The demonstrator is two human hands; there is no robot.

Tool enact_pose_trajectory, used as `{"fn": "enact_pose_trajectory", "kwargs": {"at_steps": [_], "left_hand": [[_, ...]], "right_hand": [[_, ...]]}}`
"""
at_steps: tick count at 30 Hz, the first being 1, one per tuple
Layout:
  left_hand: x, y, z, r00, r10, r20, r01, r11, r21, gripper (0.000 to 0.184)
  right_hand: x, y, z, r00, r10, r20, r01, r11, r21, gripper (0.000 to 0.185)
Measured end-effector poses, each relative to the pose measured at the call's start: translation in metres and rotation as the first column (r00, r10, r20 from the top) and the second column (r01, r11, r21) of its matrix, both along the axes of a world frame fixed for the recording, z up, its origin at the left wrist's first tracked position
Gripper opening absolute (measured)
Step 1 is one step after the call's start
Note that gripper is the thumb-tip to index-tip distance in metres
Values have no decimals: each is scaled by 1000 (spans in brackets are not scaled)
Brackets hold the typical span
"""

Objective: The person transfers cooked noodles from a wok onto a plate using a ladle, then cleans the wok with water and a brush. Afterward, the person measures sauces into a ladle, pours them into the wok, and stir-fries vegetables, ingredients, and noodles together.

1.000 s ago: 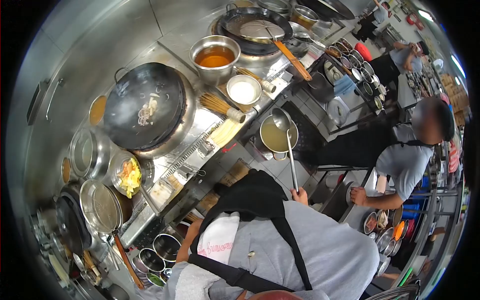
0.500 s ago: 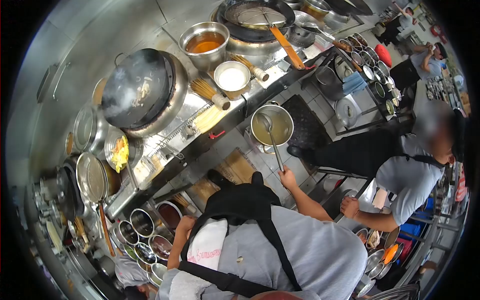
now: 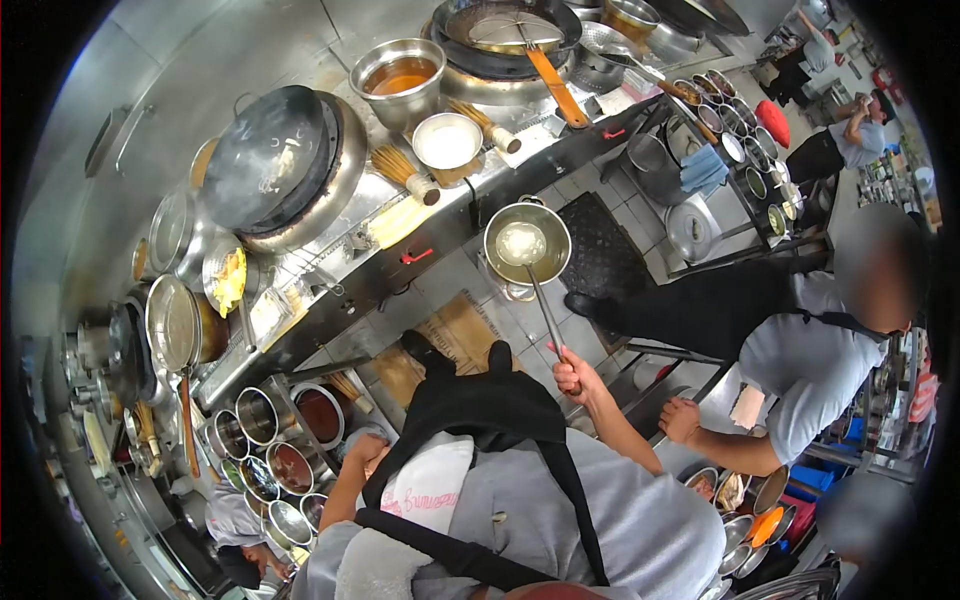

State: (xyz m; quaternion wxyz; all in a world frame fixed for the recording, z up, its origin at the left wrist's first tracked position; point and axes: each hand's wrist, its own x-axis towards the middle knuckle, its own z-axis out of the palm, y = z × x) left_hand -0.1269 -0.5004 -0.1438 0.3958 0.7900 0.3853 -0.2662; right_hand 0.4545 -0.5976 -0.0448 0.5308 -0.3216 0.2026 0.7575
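Galley of woks and pots, one cook in grey with a black apron. Right hand [image 3: 573, 372] wrapped firmly around the ladle [image 3: 542, 305], near the end of the handle. Ladle runs forward to a two-handled pot [image 3: 488, 245] set low, beside the dark mat [image 3: 605, 240]. Its bowl sits within the pot's rim, pale liquid in it; cannot tell whether it dips below the surface.

Left hand [image 3: 368, 447] at the cook's side, close to the apron and the round pan of red sauce [image 3: 300, 398]. Fingers look bent, but from here I cannot tell whether they grasp anything.

On the range, ahead and to the left: black wok [image 3: 240, 150], a few pale pieces in its middle. Along the counter edge, two bamboo brushes, [image 3: 395, 168] and [image 3: 478, 118], one on each side of a bowl of white stuff [image 3: 447, 168]. Strainer scoop with yellow food [image 3: 230, 282] further left.

To the right, a second person's hand [image 3: 680, 420] rests near the steel bench, well apart from the ladle; finger state unclear.
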Motion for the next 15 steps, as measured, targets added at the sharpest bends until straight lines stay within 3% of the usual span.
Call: {"fn": "enact_pose_trajectory", "kwargs": {"at_steps": [1,2,3,4,5,6,8,9,12,15], "left_hand": [[16,7,21,971,236,-19,-237,970,-58,34],[20,13,14,970,244,-8,-244,968,-55,34],[21,22,2,999,-36,-6,36,999,20,33],[22,30,-8,952,-305,-28,306,947,99,31],[31,35,-9,950,-300,-93,309,943,120,30],[41,42,-4,957,-277,-89,288,948,134,30],[53,57,5,994,-56,-89,62,996,69,32],[44,61,-20,984,-179,0,177,974,144,34],[51,70,-20,991,-129,-31,133,976,171,34],[47,67,-22,995,87,-39,-82,989,123,34]], "right_hand": [[2,-2,18,1000,14,15,-14,1000,-2,28],[3,-3,36,999,22,25,-22,1000,3,28],[3,-3,56,998,29,48,-29,1000,-9,28],[3,0,77,996,43,73,-42,999,-18,29],[1,4,100,992,47,114,-42,998,-44,29],[-1,7,116,990,67,123,-64,997,-31,29],[0,15,142,994,67,81,-69,997,28,30],[-2,21,155,991,95,90,-100,994,42,30],[-10,48,194,991,123,50,-127,987,97,32],[-23,84,228,990,127,-57,-115,977,177,36]]}}
